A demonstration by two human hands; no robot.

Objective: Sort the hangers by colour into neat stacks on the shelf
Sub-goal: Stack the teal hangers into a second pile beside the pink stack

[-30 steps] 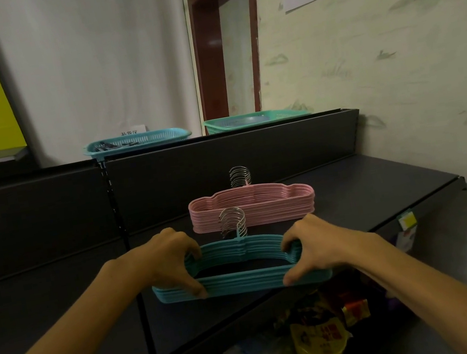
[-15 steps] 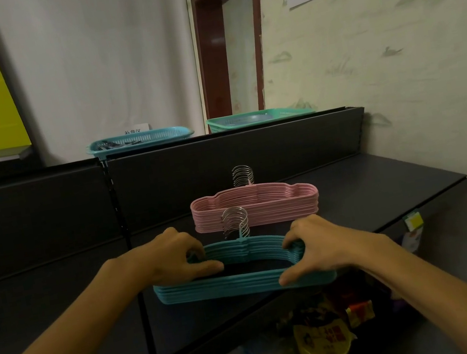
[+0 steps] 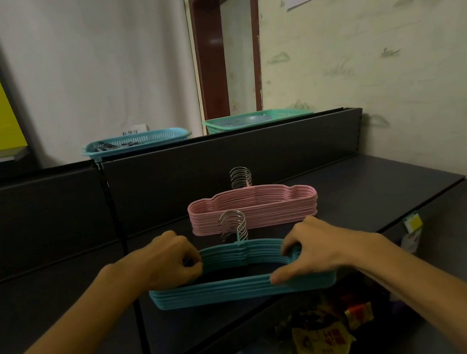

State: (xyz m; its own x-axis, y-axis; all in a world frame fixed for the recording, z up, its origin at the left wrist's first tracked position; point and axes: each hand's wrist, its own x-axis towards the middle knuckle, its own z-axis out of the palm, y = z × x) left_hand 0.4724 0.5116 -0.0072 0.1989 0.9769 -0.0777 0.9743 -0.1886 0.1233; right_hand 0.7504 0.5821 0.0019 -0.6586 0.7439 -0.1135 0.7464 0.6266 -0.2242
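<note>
Both hands, left hand (image 3: 172, 262) and right hand (image 3: 309, 252), curled around teal hanger stack (image 3: 241, 288) at shelf (image 3: 381, 183) front edge, before pink stack (image 3: 253, 209). Risk: uneven squeeze fanning hangers, spilling them off.

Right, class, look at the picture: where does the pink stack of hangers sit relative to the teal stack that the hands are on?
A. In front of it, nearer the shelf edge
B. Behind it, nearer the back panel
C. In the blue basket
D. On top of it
B: the pink stack lies on the shelf behind the teal stack, apart from it and nearer the back panel.
</note>
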